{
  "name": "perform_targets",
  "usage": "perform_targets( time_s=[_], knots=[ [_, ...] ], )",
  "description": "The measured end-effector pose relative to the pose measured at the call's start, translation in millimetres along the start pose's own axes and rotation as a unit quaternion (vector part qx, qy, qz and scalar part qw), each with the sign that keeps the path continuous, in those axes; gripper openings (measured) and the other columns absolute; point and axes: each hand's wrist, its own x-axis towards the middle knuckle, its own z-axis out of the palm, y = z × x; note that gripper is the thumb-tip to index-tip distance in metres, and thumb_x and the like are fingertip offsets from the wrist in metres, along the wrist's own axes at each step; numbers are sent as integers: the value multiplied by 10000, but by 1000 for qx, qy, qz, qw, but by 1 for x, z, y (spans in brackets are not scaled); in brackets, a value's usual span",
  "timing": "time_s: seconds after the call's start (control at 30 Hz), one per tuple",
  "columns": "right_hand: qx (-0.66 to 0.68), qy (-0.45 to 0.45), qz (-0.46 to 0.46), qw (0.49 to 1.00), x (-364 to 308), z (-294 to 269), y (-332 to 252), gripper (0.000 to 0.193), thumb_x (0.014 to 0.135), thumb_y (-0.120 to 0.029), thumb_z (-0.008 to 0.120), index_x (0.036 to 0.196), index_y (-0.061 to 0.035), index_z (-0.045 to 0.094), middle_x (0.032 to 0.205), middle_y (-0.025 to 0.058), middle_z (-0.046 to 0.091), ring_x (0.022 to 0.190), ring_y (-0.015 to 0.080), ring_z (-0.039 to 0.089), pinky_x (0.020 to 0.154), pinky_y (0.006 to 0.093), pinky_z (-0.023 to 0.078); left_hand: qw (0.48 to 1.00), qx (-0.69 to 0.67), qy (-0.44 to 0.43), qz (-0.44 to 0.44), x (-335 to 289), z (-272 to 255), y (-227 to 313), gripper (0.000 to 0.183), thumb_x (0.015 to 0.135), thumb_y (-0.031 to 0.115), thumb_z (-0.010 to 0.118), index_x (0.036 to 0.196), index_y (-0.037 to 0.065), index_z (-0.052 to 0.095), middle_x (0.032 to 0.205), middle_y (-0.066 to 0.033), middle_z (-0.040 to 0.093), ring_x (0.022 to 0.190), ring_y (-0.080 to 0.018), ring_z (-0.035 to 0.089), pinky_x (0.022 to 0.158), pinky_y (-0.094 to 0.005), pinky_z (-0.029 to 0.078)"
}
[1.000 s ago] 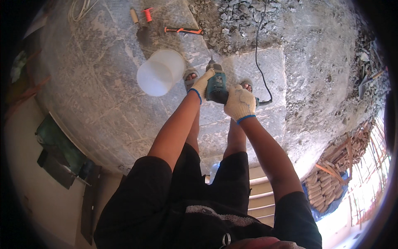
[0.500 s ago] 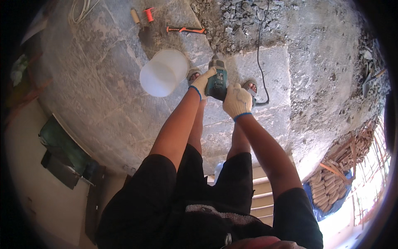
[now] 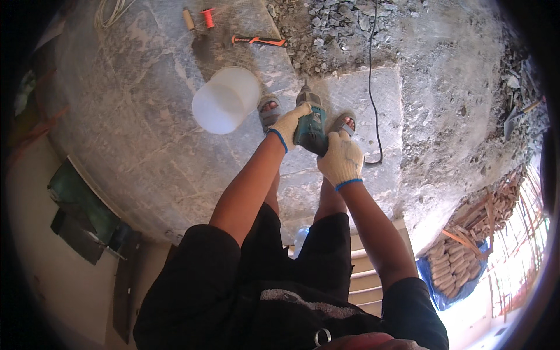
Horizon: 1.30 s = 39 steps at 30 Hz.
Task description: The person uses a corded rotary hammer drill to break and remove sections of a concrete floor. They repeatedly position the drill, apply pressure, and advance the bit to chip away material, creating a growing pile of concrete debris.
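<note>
A teal and black power drill (image 3: 313, 131), its tip pointing away from me, is gripped in both gloved hands. My left hand (image 3: 288, 126) wraps the left side of its body near the front. Around the rear handle, my right hand (image 3: 341, 158) is closed; the glove hides the trigger. The bit (image 3: 304, 84) points at the worn floor slab, just short of the broken edge; whether it touches cannot be made out. A black cord (image 3: 371, 93) runs from beside my right hand up past the rubble (image 3: 341, 29).
My sandalled feet (image 3: 270, 111) stand close on both sides of the drill. Left of them is a white bucket (image 3: 219, 111). Beyond it lie an orange and black hammer (image 3: 259, 41), a wooden-handled trowel (image 3: 188, 20) and a red chisel grip (image 3: 208, 18). Stacked sacks (image 3: 452, 268) sit at lower right.
Both hands and the drill have come slightly nearer to me and a little to the right. The bit has drawn back from the rubble, and the cord has shifted.
</note>
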Motion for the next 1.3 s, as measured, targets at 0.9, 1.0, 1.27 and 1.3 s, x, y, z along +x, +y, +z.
perform_targets(
  time_s=[0.9,1.0,1.27,1.3],
  knots=[
    [-14,-59,-15,998,31,-6,20,335,813,-248,819,1107,-93,780,1185,206,783,1066,456,789,921,568,636,1000,-15,7,-21,19,2,7,468,1160,362,663,1522,67,637,1349,-149,773,1194,-309,791,1037,-551,653],
    [-5,-59,-11,998,31,-7,16,330,820,-246,816,1109,-89,785,1180,208,783,1072,454,790,925,568,638,999,-19,21,-31,15,2,10,472,1161,371,665,1522,68,639,1354,-152,771,1199,-301,786,1048,-548,649],
    [-54,-50,-24,997,32,-9,-2,254,858,-196,768,1076,-71,802,1162,206,788,1040,403,816,877,546,652,998,-45,-34,-16,8,-4,13,409,1178,338,644,1458,42,667,1332,-155,776,1173,-296,795,1007,-501,669],
    [-63,-57,-25,996,32,-9,-6,260,863,-198,764,1086,-70,805,1166,208,789,1041,400,817,876,542,653,999,-34,-25,-1,7,-6,15,405,1179,338,641,1456,44,672,1324,-152,780,1164,-292,799,1005,-497,671]
  ],
)
